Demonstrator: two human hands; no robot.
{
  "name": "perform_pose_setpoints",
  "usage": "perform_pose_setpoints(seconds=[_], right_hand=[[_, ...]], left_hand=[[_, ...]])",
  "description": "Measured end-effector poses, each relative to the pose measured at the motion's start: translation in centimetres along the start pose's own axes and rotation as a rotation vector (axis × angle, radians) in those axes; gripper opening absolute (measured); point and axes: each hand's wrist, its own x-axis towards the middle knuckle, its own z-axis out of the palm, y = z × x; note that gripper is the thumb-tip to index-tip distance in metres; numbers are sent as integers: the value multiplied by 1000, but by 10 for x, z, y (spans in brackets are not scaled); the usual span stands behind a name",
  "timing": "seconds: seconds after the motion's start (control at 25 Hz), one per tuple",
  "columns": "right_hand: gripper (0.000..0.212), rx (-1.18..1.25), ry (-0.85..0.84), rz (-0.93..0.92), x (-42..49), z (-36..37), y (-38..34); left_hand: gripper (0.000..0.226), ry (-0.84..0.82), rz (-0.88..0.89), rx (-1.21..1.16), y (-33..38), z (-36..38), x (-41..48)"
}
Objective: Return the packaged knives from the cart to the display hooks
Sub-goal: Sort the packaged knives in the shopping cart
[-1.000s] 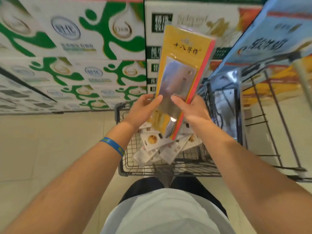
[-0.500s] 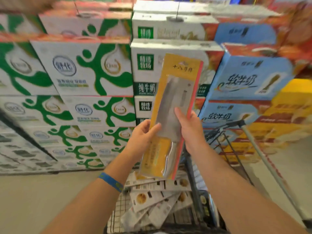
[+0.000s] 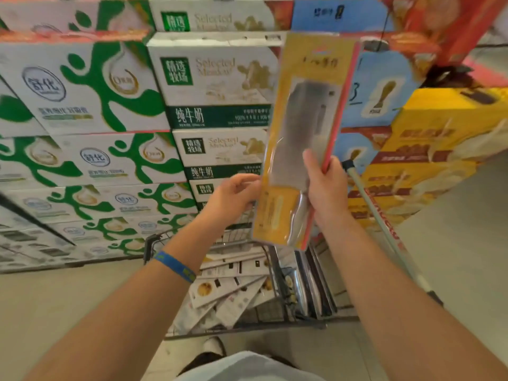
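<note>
Below the left hand (image 3: 233, 196) and the right hand (image 3: 327, 188), the wire cart (image 3: 150, 243) stands on the pale tiled floor (image 3: 68, 303). Under the left hand there's a loose heap of white carded packs (image 3: 228, 292), lying flat on the cart's mesh bottom, overlapping and fanned at angles. Under the right hand, clear-fronted packs (image 3: 310, 279) stand on edge along the cart's right side. Out beyond the left hand, green-and-white cartons (image 3: 90, 89) are stacked high from floor level, and past the right hand, yellow cartons (image 3: 439, 149) are stacked as well.
</note>
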Motion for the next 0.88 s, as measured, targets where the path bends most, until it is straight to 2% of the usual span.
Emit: perform_pose_setpoints(seconds=[0.12,0.24,0.4,0.48,0.56,0.72,0.76,0.8,0.88], right_hand=[[28,-78,64,-84,-1,-30,9],[24,-292,33,-88,-15,-42,41],[23,-635,-162,66,-37,-34,98],[19,-784,-262,159,-48,-25,129],[15,-807,-316,224,-59,-19,157],[33,-827,-365,309,-70,-16,193],[34,-846,-293,293,-73,-12,194],[32,-855,-189,201,-77,-7,194],[22,-767,-83,-142,-93,14,186]], left_hand=[[20,48,-59,93,-17,26,8],[31,109,-203,106,-55,45,4],[49,78,-386,333,-113,59,-15],[54,39,-430,343,-134,59,-20],[52,47,-461,285,-153,50,-27],[38,176,-584,264,-206,16,-49],[36,195,-623,274,-222,7,-54],[35,199,-667,310,-238,-2,-59],[35,158,-756,384,-271,-18,-66]])
